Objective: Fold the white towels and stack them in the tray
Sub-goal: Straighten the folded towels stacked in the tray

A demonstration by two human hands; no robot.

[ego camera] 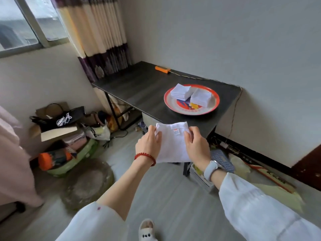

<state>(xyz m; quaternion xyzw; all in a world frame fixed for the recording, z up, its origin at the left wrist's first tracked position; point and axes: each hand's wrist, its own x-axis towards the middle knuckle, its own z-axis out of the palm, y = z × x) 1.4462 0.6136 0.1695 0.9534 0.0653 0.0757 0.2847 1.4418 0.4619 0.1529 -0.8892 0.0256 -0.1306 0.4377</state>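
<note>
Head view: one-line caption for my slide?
Both hands hold a white towel before the table; two folded stacks fill the tray.

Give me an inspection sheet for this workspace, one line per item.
Surface: dark table against the wall.
Job's things: round red-rimmed tray on the table holds two stacks of folded towels; one white towel with a label is held in the air in front of the table.
Clutter: orange device at the table's far edge.
Grippers: left hand and right hand each pinch a top corner of the held towel.
Cables: thin cord runs from the orange device along the wall and down past the table's end.
Surroundings: curtain, window, bags and boxes on the floor to the left.
</note>
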